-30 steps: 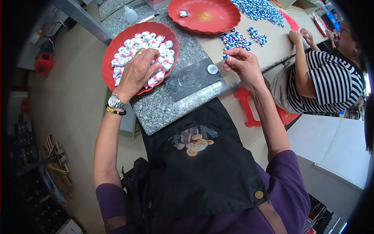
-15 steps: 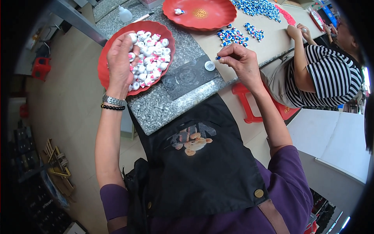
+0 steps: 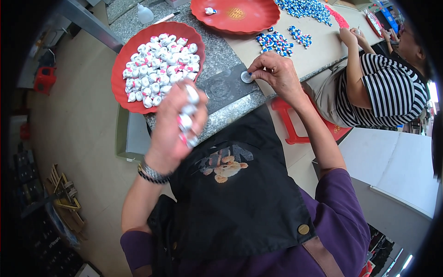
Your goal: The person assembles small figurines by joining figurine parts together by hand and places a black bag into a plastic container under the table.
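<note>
My left hand (image 3: 177, 124) is raised off the table near my chest and holds a few small white pieces with pink marks between its fingers. Behind it a red plate (image 3: 121, 74) carries a heap of the same white pieces (image 3: 159, 64). My right hand (image 3: 277, 74) rests on the dark mat (image 3: 224, 87) at the granite table edge, fingertips pinching a small blue piece against a small round white dish (image 3: 247, 77).
A second red plate (image 3: 240, 14) with one white piece sits further back. Blue and white pieces (image 3: 274, 41) lie in piles on the tan tabletop. A person in a striped shirt (image 3: 392, 92) works at the right. A white squeeze bottle (image 3: 144, 14) and a red stool (image 3: 288, 117) are nearby.
My left hand has lifted from the red plate toward me, carrying a few white pieces. My right hand has come down from near the blue pile to the small white dish.
</note>
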Action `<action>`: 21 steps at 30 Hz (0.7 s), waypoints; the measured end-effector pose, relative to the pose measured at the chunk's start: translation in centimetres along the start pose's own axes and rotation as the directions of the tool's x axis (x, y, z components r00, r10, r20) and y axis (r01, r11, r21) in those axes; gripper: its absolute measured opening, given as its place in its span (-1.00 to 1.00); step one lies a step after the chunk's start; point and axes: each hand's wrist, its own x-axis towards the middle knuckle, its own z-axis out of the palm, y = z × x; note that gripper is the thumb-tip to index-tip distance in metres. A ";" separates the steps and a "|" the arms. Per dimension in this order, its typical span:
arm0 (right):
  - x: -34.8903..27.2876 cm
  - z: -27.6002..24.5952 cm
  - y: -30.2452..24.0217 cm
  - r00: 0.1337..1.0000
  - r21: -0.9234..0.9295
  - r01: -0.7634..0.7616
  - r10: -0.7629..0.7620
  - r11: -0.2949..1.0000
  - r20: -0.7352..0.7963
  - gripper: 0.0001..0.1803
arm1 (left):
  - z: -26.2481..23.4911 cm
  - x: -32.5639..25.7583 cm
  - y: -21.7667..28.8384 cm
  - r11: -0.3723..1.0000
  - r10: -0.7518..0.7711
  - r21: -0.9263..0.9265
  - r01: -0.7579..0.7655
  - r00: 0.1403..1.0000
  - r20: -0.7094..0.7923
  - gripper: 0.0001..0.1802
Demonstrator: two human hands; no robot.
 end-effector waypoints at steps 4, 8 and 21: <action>0.0 0.0 0.1 1.000 0.014 -0.031 0.031 0.999 0.002 -0.84 | -1.1 -5.3 -1.2 0.968 -0.020 0.252 0.021 1.000 -0.008 -0.74; -0.1 0.1 0.5 1.000 0.044 -0.023 0.024 0.999 -0.006 -0.86 | -1.9 -9.2 -1.7 0.942 0.028 0.336 -0.013 0.999 -0.040 -0.72; -0.6 0.5 0.2 0.995 0.071 0.030 -0.023 0.997 -0.097 -0.88 | 3.2 -0.1 -5.1 0.958 -0.010 0.288 -0.013 0.997 0.081 -0.58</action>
